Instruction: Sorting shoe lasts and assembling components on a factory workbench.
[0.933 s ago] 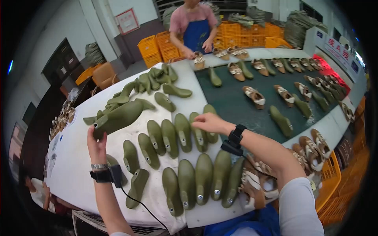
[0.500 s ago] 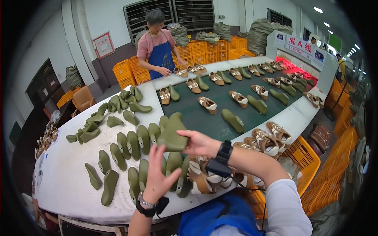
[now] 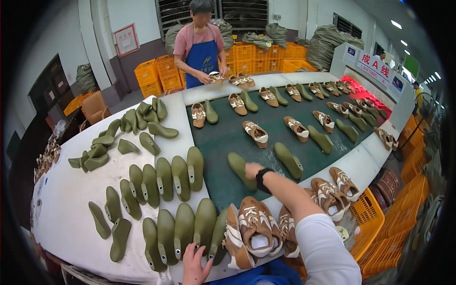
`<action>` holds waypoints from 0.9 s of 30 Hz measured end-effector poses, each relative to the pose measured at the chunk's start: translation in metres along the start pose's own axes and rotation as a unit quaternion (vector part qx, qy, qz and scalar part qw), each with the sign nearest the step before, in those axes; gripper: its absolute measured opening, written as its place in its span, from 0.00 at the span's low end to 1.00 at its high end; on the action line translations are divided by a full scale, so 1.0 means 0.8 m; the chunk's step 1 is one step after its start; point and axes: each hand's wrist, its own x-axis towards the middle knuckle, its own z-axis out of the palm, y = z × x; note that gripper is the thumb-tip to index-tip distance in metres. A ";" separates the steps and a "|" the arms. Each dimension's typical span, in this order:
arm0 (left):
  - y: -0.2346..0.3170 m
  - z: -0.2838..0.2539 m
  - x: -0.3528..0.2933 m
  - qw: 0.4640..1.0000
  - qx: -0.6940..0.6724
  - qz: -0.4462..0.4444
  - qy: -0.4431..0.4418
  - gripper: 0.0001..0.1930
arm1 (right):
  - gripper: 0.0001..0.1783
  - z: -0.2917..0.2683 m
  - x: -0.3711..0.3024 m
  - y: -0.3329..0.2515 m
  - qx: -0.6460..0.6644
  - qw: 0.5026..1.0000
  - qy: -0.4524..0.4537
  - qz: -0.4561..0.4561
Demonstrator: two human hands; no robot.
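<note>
On the green belt (image 3: 216, 183), my right hand (image 3: 254, 173) is closed on the heel end of an olive-green shoe last (image 3: 239, 167). Another last (image 3: 288, 160) lies just to its right. Close to the table's near edge, my left hand (image 3: 196, 266) has its fingers spread and touches the heel ends of lasts standing in a row, among them one last (image 3: 205, 221). Right beside that row is a cluster of brown-and-white sneakers (image 3: 256, 225).
Further lasts (image 3: 164, 178) stand in a second row on the white tabletop (image 3: 76, 228), with a loose pile (image 3: 142, 114) behind. Sneakers and lasts are spread along the belt. Across the table a co-worker in a blue apron (image 3: 202, 57) handles a sneaker (image 3: 216, 78). An orange crate (image 3: 368, 209) stands at right.
My right hand has brought the last from mid-air down to the belt. My left hand has dropped toward the near row of lasts. The co-worker now has a sneaker lifted in their hands.
</note>
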 end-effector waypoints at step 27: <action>0.128 0.020 0.026 0.973 -0.096 0.211 0.002 0.16 | 0.24 0.089 -0.457 -0.025 0.063 0.933 0.328 0.134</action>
